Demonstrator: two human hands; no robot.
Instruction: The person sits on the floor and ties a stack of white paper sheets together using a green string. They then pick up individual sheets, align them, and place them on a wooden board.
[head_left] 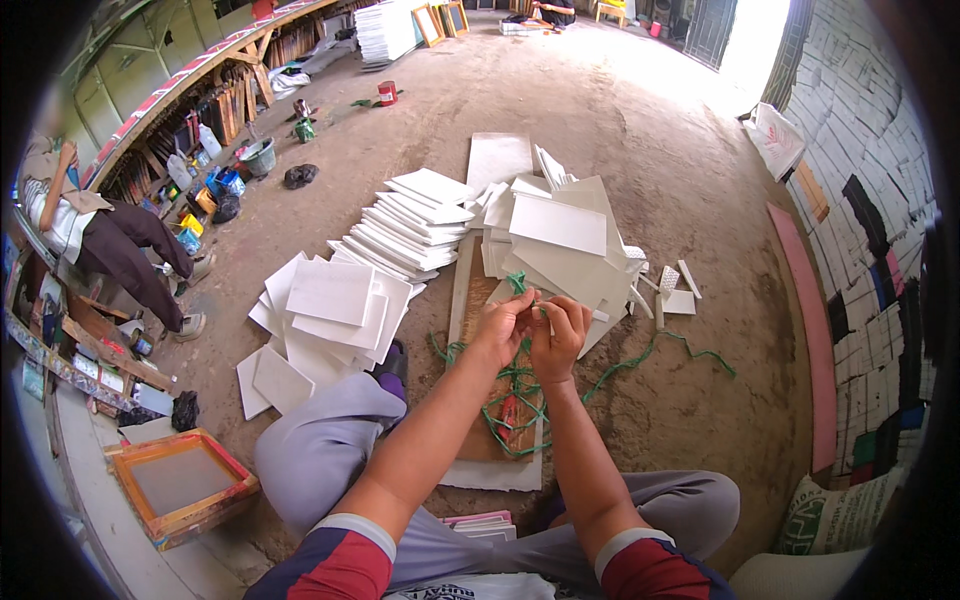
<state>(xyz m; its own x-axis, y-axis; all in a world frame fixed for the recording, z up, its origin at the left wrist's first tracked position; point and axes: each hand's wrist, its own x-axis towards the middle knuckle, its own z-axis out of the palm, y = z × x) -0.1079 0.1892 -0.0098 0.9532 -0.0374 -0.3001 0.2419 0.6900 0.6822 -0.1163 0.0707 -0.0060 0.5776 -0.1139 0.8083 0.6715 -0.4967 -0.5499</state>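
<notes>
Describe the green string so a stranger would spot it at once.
Start at the heaps of white sheets, then find the brown board running out between them. Over it, the left hand and right hand hold the green string, part of it trailing away to the right. Its thin, bright, tangled loops stand out from the flat white sheets around.

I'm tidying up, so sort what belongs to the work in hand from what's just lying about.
In use: green cord, held by left hand and right hand; brown board below; probably the white sheets.

Apparently just lying about: red can, grey bucket, framed screen, pink plank.
</notes>
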